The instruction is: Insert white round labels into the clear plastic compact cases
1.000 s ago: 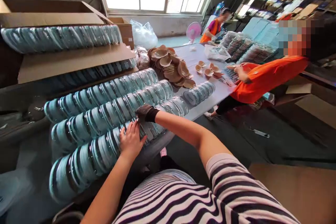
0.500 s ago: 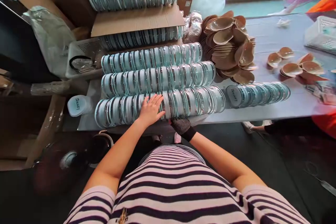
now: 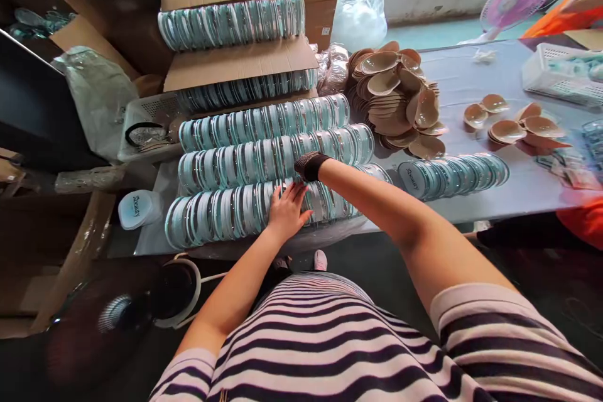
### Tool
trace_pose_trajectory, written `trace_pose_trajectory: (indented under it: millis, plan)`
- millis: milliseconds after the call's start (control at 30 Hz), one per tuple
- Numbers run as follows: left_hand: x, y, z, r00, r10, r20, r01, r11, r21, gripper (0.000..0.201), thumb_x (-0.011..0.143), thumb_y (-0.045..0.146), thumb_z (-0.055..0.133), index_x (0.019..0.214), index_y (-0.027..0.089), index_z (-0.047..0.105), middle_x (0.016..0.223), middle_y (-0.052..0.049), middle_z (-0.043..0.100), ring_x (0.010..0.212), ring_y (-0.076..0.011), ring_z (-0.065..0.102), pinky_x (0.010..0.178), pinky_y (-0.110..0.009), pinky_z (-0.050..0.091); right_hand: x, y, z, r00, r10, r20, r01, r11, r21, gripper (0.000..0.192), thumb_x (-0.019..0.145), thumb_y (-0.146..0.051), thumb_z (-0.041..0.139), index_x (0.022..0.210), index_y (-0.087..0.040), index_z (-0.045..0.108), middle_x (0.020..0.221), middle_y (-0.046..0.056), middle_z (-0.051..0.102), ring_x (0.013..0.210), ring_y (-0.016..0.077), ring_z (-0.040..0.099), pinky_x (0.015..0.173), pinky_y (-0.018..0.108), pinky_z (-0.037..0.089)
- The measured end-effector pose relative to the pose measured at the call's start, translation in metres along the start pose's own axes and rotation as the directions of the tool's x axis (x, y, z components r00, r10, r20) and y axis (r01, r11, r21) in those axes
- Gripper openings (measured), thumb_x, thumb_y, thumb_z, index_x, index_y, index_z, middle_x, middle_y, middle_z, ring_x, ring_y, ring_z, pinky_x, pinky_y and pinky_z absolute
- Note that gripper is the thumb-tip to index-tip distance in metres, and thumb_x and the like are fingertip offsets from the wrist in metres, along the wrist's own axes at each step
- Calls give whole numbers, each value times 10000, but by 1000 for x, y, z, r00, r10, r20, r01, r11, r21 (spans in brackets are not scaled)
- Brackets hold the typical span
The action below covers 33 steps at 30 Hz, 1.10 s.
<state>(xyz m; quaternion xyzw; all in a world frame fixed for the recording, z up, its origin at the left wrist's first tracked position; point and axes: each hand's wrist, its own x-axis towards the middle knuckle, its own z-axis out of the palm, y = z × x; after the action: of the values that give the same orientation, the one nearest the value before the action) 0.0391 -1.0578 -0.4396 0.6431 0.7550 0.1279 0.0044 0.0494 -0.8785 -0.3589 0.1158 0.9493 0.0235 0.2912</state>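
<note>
Three long rows of clear cases lie parallel to the front edge of the worktop point(image 3: 452, 66), toward its left end. In the front row point(image 3: 226, 213), nearest to this edge, the cases stand on their rims, face against face, prob. so that each one supports its neighbour. The middle row point(image 3: 226, 166) and back row point(image 3: 264, 116) lie just behind, likely set close so that nothing rolls.

The L hand point(image 3: 287, 210) is bare and rests on top of the front row, approx. at its middle. Its fingers are moderately spread and point to the back edge; the thumb is apart, lower on the near side. It presses or steadies, I think, w/o closing around any case.

The R hand point(image 3: 308, 166), in a dark mesh glove, crosses over the front row and is just beside the L fingertips, where front & middle rows meet. Its fingers bend downward and are mostly hidden, so I can't tell if they grip a case or only touch.

Near the front edge, further right, is a short row point(image 3: 456, 176); behind it, tan cups point(image 3: 391, 100) are nested in a heap, prob. to save space.
</note>
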Motion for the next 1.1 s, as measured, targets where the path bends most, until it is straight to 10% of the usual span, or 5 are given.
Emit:
trace_pose_trajectory:
  millis: [200, 533, 767, 933, 1100]
  plan:
    - [1, -1, -6, 1000, -13, -5, 13, 1000, -26, 614, 917, 456, 531, 1465, 197, 435, 1521, -114, 464, 1437, -284, 378, 1196, -537, 212, -43, -5, 24, 979, -14, -204, 18, 1000, 18, 271, 896, -247, 532, 1061, -157, 727, 979, 170, 735, 944, 288, 698, 772, 378, 519]
    - [-4, 0, -6, 1000, -14, -14, 14, 999, -46, 609, 903, 440, 567, 1456, 222, 437, 1531, -100, 453, 1441, -274, 377, 1213, -517, 183, -107, -73, 197, 931, 229, -283, -112, 920, 376, 350, 967, -323, 441, 1162, -239, 719, 1061, 94, 746, 907, 222, 671, 771, 305, 470]
    - [10, 22, -10, 997, 73, -8, -74, 996, -47, 594, 926, 412, 522, 1475, 207, 424, 1575, -74, 388, 1508, -267, 231, 1232, -539, 128, -104, 3, 113, 795, 468, -387, -307, 859, 409, 416, 983, -382, 388, 1144, -179, 714, 1069, 145, 725, 941, 237, 682, 753, 287, 461]
    - [28, 38, 6, 991, 116, 60, -117, 993, 12, 704, 906, 489, 524, 1520, 188, 359, 1575, -106, 381, 1482, -289, 292, 1211, -579, 175, -56, 53, 43, 967, 252, -23, -240, 943, 230, 337, 844, -276, 579, 1096, -114, 735, 1047, 180, 729, 936, 257, 691, 772, 314, 493]
    - [28, 33, 14, 993, 108, 46, -110, 993, 44, 715, 900, 515, 518, 1525, 208, 355, 1571, -107, 388, 1490, -285, 273, 1209, -561, 178, -33, 51, 26, 996, 36, 79, -44, 994, 99, 350, 804, -208, 627, 1115, -79, 723, 1021, 185, 732, 944, 270, 685, 801, 356, 511]
